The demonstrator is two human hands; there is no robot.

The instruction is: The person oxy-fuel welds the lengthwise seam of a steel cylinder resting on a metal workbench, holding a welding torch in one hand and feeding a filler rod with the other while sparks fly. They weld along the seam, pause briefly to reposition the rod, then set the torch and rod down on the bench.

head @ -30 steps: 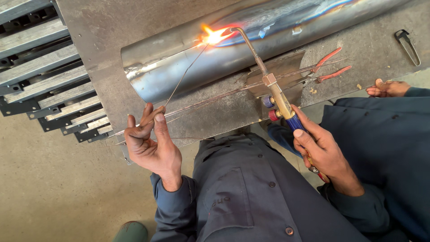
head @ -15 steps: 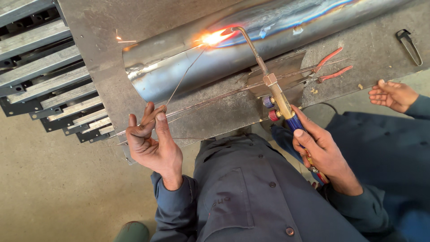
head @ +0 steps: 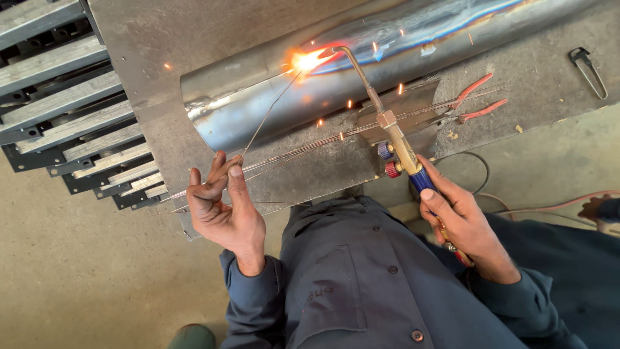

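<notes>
My right hand (head: 462, 220) grips the blue handle of a brass gas torch (head: 395, 132). Its bent tip reaches up to a bright orange flame (head: 309, 60) on the seam of a shiny metal tube (head: 271, 106) that lies on a grey steel plate (head: 161, 45). My left hand (head: 223, 207) pinches a thin filler rod (head: 266, 116) between thumb and fingers. The rod slants up to the flame. Sparks scatter around the tube.
Several spare thin rods (head: 310, 145) lie across the plate in front of the tube, beside red-handled pliers (head: 478, 97). A metal clip (head: 584, 68) sits at the far right. Stacked steel bars (head: 58, 110) are at the left. Another person's hand (head: 597, 208) shows at the right edge.
Sparks now fly off the flame over the tube. The other person's hand has drawn back toward the right edge. My hands hold nearly the same places.
</notes>
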